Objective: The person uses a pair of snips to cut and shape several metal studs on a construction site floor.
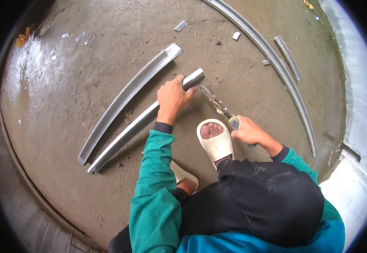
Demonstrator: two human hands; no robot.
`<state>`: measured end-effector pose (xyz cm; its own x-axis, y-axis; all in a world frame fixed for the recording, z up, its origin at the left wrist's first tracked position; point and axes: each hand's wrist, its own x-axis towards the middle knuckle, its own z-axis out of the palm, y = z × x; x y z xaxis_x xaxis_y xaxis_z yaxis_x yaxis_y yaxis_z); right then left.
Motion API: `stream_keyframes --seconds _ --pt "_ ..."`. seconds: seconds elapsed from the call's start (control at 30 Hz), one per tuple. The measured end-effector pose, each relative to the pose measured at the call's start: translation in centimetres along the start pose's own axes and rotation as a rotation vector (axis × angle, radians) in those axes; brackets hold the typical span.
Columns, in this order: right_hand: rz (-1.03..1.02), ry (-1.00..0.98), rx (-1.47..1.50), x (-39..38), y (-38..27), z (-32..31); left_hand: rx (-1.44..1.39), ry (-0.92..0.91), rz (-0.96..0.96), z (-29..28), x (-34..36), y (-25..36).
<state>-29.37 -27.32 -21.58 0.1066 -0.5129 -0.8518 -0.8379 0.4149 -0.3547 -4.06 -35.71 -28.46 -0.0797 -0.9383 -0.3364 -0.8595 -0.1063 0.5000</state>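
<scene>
My left hand (173, 98) is closed around a silver metal channel (128, 134), close to its far end, with the thumb toward the right. The channel lies slanted over the concrete, its near end at the lower left. In my right hand (251, 131) is a pair of tin snips (221, 109) with grey-and-yellow handles. Their jaws point up and left and reach the channel's edge beside my left thumb. Whether the blades bite into the metal I cannot tell. A second, wider channel (126, 99) rests just left of the held one.
A long channel (272, 55) runs along the right, with a short length (288, 58) beyond it. Small metal offcuts (180, 26) lie scattered on the concrete floor (65, 114). A pale wall (362, 80) borders the right. My sandalled foot (216, 143) stands below the snips.
</scene>
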Motion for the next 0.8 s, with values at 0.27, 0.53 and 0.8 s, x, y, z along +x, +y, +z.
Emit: stream_keyframes --seconds 0.27,0.53,0.8 --pt "0.020 -0.007 0.037 0.5 -1.4 0.8 0.012 0.054 -0.010 0.2 -0.5 0.6" --pt "0.053 -0.063 0.080 0.4 -3.0 0.6 0.041 0.076 -0.008 0.2 -0.3 0.6" --pt "0.053 -0.002 0.092 0.8 -2.8 1.6 0.033 0.112 0.051 0.6 -0.6 0.5"
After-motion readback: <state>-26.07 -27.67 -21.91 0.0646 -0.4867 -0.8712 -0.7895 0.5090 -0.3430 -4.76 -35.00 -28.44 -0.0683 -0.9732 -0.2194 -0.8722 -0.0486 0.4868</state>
